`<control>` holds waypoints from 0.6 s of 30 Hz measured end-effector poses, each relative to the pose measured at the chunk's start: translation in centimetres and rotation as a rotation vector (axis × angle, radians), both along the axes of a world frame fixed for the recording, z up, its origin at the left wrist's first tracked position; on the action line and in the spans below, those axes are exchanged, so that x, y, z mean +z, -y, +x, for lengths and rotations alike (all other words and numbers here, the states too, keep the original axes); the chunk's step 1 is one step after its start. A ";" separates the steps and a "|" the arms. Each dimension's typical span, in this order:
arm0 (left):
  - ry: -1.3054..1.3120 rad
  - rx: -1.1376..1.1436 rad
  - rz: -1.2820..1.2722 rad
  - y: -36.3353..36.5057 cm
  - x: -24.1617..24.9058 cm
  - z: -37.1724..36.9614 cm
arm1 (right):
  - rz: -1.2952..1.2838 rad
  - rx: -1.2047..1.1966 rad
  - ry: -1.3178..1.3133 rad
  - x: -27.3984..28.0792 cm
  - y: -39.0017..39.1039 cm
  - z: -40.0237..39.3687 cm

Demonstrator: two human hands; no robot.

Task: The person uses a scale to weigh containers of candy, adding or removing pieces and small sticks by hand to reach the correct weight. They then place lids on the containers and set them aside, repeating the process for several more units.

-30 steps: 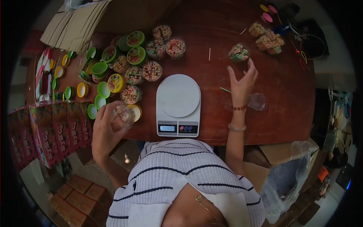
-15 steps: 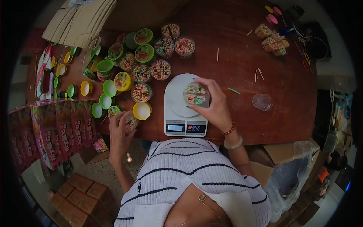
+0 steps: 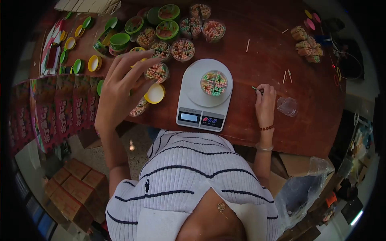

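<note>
hovering with its fingers spread wide, the left hand point(image 3: 118, 90) is raised above the table's near left edge, gripping nothing; a filled clear cup point(image 3: 138, 107) lies partly hidden just beneath it, next to a yellow lid point(image 3: 155, 93) turned open side up. the right hand point(image 3: 265, 102) rests on the wooden table point(image 3: 257, 132) to the right of the white scale point(image 3: 205, 94), its fingertips pinched on a thin green stick point(image 3: 255, 88) that lies on the wood. a clear cup packed with coloured sticks point(image 3: 214, 82) stands upright in the middle of the scale's round plate, touched by neither hand. an empty clear cup point(image 3: 287, 106) lies on its side just right of the right hand. behind the scale, more filled cups point(image 3: 183, 49) crowd together with green lids point(image 3: 120, 39) and yellow ones. loose sticks point(image 3: 287, 75) are scattered on the table farther right, and bundles of sticks point(image 3: 307, 42) sit near the far right corner. printed red cartons point(image 3: 60, 112) stand at the table's left side.
</note>
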State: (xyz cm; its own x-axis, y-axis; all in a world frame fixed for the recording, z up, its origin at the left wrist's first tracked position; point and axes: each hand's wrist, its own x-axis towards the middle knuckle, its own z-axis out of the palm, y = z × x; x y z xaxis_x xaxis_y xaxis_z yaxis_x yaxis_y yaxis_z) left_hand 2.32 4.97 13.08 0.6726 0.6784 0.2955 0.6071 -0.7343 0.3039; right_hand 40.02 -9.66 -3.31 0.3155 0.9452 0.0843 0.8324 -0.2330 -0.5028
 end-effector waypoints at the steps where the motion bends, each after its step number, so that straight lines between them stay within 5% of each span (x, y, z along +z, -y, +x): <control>1: 0.002 -0.076 -0.003 -1.1 0.3 1.3 | -0.004 0.004 -0.007 -0.1 0.0 -0.2; 7: -0.085 -0.374 0.013 -7.6 -3.1 11.6 | 0.107 -0.015 0.027 0.4 0.2 0.6; 9: -0.158 -0.429 -0.041 -9.0 -4.8 15.5 | 0.051 -0.108 -0.299 2.7 0.3 1.2; 13: -0.394 -0.605 -0.058 -11.9 -8.5 21.9 | 0.135 -0.219 -0.374 7.8 -0.3 4.1; 15: -0.527 -0.672 -0.038 -12.8 -10.0 23.7 | 0.226 -0.212 -0.181 7.8 -1.1 8.8; 18: -0.741 -0.734 -0.007 -13.7 -10.3 25.1 | -0.085 -0.316 -0.016 8.7 -2.3 13.7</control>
